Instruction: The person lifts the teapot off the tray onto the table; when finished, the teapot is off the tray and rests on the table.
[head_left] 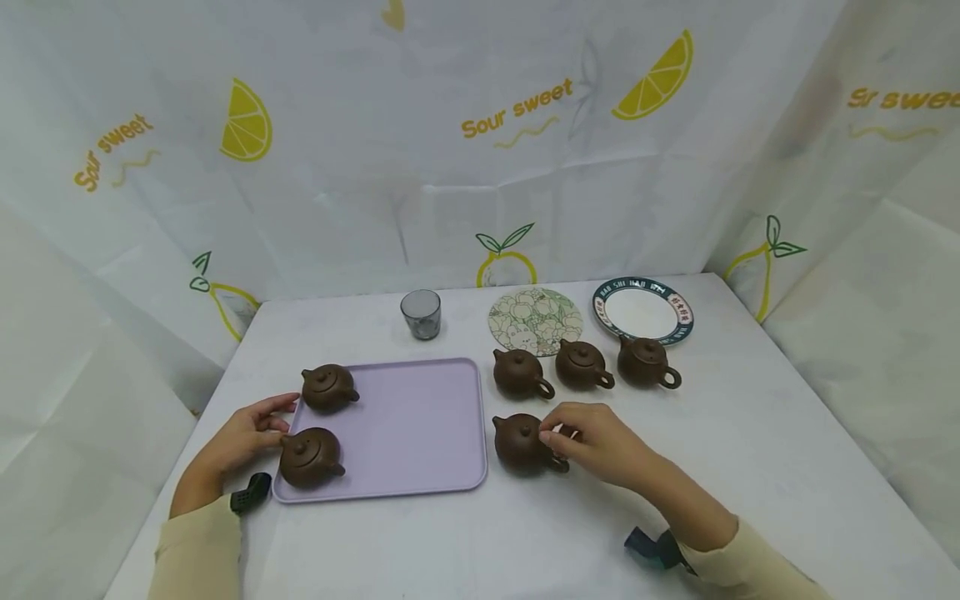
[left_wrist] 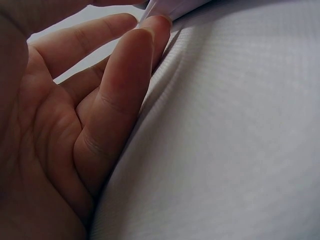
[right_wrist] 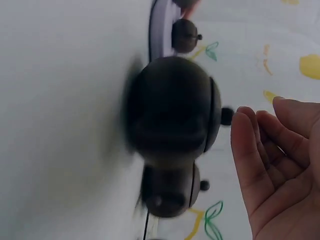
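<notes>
A lilac tray (head_left: 412, 433) bears two brown teapots, a rear one (head_left: 328, 388) and a front one (head_left: 309, 458), by its left side. My left hand (head_left: 240, 437) lies beside that edge, fingers loosely bent at the rim; whether they touch it I cannot tell. To the right of the tray stands another brown teapot (head_left: 517, 443). Over its handle side hovers my right hand (head_left: 596, 442). In the right wrist view, the fingers (right_wrist: 245, 150) are loosely curved beside the lid knob of a dark teapot (right_wrist: 172, 107), with a small gap and nothing held.
Behind the near teapot stand three more, a left (head_left: 517, 373), a middle (head_left: 581, 365) and a right one (head_left: 643, 362). Farther back are a grey glass (head_left: 422, 315), a round patterned mat (head_left: 536, 321) and a blue-rimmed plate (head_left: 641, 310). A printed cloth (head_left: 360, 192) hangs behind.
</notes>
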